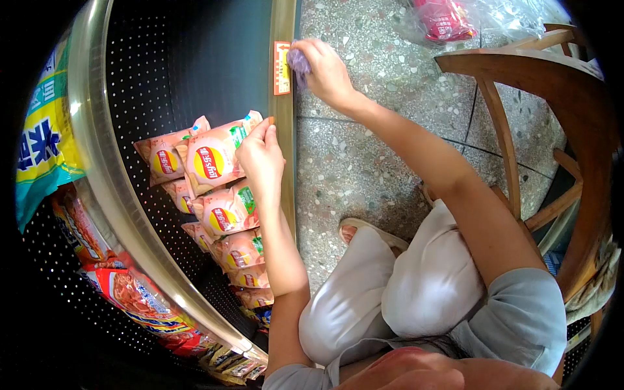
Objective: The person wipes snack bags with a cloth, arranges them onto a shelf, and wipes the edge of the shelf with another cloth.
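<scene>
My right hand (323,73) is closed round a crumpled purple cloth (299,62), which touches the shelf's front edge (283,123) beside an orange and yellow price label (281,68). Lower down, my left hand (261,156) has its fingers pinched together at the corner of a pink Lay's chip bag (213,155). This bag lies at the front of the rows, over part of another pink bag (166,160). More of the same bags (224,214) are lined up below it, partly behind my left forearm.
A higher shelf with a metal rim (140,231) carries a yellow and green packet (49,140) and red noodle packets (140,296) at left. A wooden chair (520,68) stands on the speckled floor (364,162) at right. Clear plastic and a pink packet (444,19) lie at the top.
</scene>
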Tool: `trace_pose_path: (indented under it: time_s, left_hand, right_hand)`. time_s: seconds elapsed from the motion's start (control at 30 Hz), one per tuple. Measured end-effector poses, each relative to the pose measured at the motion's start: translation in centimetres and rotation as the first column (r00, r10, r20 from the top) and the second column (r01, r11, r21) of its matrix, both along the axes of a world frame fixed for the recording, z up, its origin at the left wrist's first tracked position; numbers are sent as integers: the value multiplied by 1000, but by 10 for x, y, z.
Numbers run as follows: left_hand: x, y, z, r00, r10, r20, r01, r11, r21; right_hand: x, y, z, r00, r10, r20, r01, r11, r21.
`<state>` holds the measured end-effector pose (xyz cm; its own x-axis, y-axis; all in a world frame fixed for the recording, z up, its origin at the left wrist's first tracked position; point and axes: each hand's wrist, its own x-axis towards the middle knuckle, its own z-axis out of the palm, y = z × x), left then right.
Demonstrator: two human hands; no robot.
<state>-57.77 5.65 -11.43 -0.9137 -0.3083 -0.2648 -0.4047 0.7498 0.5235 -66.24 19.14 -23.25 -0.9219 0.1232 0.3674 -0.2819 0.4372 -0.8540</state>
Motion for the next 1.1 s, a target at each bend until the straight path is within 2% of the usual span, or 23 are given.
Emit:
trace_pose_path:
  time_s: [0.23,0.6,0.7,0.9,1.1]
  left_hand:
    - [-1,-4,-3,1000,17,4,-17,1000,21]
    - [-2,-2,-1,1000,14,15,-14,1000,0]
    - [0,-4,-5,1000,17,6,-17,1000,1]
    - [-1,-2,-2,999,35,28,-34,999,-18]
    - [-1,2,2,998,41,39,-41,999,-18]
  right_hand:
    - [-9,2,1,999,-39,11,39,999,2]
    - [57,-1,12,957,288,38,-289,957,24]
    - [47,-8,25,976,217,-17,-217,976,21]
    - [14,-14,34,995,97,-13,-94,985,143]
    - [-42,-2,23,989,-21,-145,45,985,165]
